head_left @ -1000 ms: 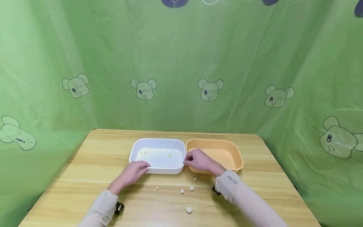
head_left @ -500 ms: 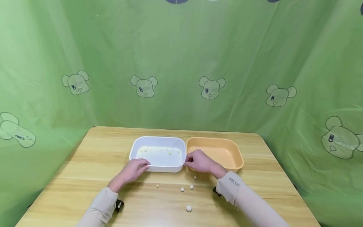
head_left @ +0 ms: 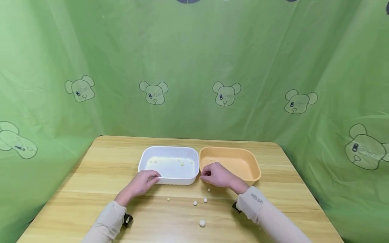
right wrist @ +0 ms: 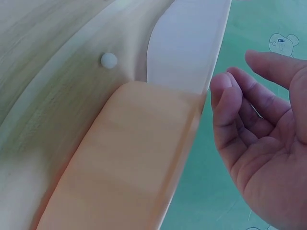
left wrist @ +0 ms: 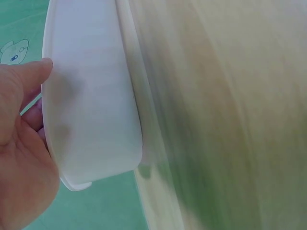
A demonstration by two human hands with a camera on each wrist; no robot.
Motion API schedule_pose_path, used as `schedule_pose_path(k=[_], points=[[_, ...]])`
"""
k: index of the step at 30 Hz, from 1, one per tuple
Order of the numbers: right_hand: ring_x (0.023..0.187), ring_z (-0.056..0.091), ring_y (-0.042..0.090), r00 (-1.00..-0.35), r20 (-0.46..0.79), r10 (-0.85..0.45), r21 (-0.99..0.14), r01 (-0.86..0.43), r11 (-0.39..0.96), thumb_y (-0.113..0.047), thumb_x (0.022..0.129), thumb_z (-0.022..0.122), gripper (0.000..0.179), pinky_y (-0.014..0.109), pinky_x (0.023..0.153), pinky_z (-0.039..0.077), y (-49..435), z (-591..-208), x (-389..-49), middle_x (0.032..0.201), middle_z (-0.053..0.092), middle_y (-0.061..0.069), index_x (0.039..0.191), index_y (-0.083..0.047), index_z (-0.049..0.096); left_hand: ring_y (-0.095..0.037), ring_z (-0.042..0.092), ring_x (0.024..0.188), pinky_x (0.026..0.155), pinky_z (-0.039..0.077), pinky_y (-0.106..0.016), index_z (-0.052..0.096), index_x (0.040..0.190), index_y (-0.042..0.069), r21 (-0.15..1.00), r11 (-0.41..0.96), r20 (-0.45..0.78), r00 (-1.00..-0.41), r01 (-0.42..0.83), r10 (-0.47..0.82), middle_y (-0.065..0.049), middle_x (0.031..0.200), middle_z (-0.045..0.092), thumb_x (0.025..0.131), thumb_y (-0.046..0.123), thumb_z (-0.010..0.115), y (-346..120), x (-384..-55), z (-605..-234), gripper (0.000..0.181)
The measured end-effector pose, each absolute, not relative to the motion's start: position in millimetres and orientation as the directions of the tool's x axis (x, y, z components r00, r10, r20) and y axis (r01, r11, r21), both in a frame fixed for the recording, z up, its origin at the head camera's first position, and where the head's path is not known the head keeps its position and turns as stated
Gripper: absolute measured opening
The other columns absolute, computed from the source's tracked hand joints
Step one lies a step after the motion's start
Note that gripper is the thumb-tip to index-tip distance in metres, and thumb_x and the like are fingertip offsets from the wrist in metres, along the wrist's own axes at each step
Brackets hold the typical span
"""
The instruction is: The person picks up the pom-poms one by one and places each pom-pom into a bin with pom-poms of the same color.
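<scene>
White box (head_left: pixel 177 181), at 9 o'clock to orange box (head_left: pixel 253 168), is gripped by left hand (head_left: pixel 141 182) and should be held steady. Right hand (head_left: pixel 218 174), narrowly parted, nothing visibly held, should be kept off rims.

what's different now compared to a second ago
The right hand has shifted slightly right and toward the person, away from the white tub. No new grip or release shows. The left hand still holds that tub's rim; the orange tub and loose balls stayed put.
</scene>
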State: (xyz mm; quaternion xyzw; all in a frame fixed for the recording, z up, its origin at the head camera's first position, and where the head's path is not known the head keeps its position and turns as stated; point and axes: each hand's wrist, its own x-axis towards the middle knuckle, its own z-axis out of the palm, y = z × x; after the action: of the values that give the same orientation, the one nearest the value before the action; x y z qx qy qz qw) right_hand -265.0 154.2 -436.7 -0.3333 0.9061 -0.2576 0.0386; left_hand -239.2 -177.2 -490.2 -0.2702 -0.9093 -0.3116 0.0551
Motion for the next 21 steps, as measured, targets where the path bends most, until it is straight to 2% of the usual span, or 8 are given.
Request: schedule_pose_path(k=[5,9,21], points=[[0.056,0.047,0.002,-0.798,0.080,-0.598,-0.518,-0.546,0.659,-0.016,0.086,0.068,0.011,0.021,0.053,0.043,160.4,-435.1,-261.6,0.063,0.057,-0.014,0.075,-0.018,0.068,-0.020,0.064,0.093,0.086,0.051,-0.040,0.068,0.100,0.009,0.539,0.662,0.268,-0.851,0.521,0.452,-0.003,0.097,0.069,0.092,0.012,0.060,-176.9,-238.9,-489.8,0.011],[0.058,0.049,0.004,-0.801,0.076,-0.594,-0.524,-0.538,0.660,-0.015,0.087,0.068,0.011,0.022,0.054,0.044,163.9,-435.5,-259.9,0.065,0.059,-0.011,0.077,-0.017,0.069,-0.020,0.064,0.092,0.086,0.051,-0.040,0.068,0.099,0.008,0.540,0.666,0.268,-0.855,0.516,0.445,-0.003,0.097,0.069,0.092,0.012,0.061,-177.1,-238.7,-488.7,0.011],[0.064,0.053,0.001,-0.712,0.050,-0.701,-0.501,-0.625,0.599,-0.014,0.087,0.068,0.006,0.020,0.059,0.049,147.8,-442.4,-240.7,0.071,0.058,-0.014,0.081,-0.016,0.069,-0.020,0.064,0.094,0.087,0.051,-0.040,0.068,0.100,0.010,0.553,0.662,0.253,-0.859,0.506,0.446,-0.003,0.099,0.069,0.092,0.014,0.060,-178.2,-239.8,-490.2,0.012]])
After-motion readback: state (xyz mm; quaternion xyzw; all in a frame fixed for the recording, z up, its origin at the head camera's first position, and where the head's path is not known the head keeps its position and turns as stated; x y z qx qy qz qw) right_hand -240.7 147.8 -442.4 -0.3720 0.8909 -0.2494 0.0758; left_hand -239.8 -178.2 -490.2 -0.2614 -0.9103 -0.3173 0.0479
